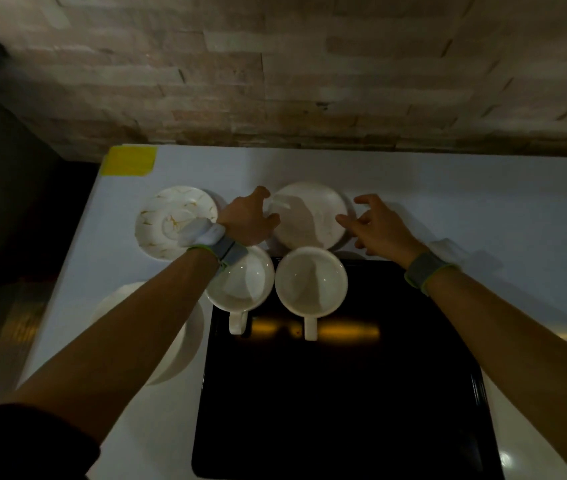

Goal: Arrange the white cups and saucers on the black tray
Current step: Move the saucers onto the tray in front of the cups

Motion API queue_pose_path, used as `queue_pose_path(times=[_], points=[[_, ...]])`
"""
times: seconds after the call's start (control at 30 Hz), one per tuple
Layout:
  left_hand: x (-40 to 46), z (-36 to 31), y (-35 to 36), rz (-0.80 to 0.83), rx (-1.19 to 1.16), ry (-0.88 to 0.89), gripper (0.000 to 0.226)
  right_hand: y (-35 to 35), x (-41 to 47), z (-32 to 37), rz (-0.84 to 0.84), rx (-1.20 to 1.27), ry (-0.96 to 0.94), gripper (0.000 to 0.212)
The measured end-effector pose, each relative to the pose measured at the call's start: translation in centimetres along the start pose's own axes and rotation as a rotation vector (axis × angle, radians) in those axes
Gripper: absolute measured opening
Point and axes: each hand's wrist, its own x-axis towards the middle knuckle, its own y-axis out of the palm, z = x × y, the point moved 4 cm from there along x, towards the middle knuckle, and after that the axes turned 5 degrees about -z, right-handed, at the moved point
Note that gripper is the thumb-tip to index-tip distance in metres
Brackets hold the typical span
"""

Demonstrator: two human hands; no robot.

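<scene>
While both hands flank the plain white saucer (309, 216) just beyond the black tray (340, 393), I see left hand (247, 220) curled on its left rim, right hand (379, 226) open, fingertips at the right rim; grip unclear. Two white cups (311, 282) sit on the tray's far edge, handles toward me. Gold-veined saucer (171, 223) lies left on the white counter (482, 209).

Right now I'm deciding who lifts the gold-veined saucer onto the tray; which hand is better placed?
Left, probably. The left hand sits right beside the gold-veined saucer, while the right hand lies beyond the plain saucer, farther away. Both hands look open and empty.
</scene>
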Motion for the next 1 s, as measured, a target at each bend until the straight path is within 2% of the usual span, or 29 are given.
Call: queue_pose_path(times=[0.13,0.3,0.5,0.63,0.77,0.9,1.0], points=[[0.6,0.1,1.0,0.03,0.002,-0.063,0.05,0.6,0.5,-0.2,-0.02,0.023,-0.006,0.057],[1.2,0.1,1.4,0.019,-0.009,-0.101,0.038,1.2,1.3,-0.6,-0.043,0.036,-0.033,0.029],[1.5,0.0,1.4,0.017,0.002,-0.119,0.039,1.6,1.5,-0.4,-0.043,0.067,0.014,0.019],[1.4,-0.2,1.1,0.042,-0.026,-0.135,0.038,1.7,1.4,-0.2,-0.043,0.058,0.029,0.02],[0.9,-0.3,0.8,-0.003,-0.15,-0.175,0.036,1.3,1.3,0.1,-0.084,0.068,0.015,0.021],[1.0,-1.1,-0.1,-0.068,-0.204,-0.14,0.027,0.3,1.1,0.5,-0.138,0.093,-0.005,0.017],[0.7,-1.9,-1.3,-0.112,-0.264,-0.092,0.027,-0.6,0.5,1.1,-0.168,0.145,-0.019,0.016]])
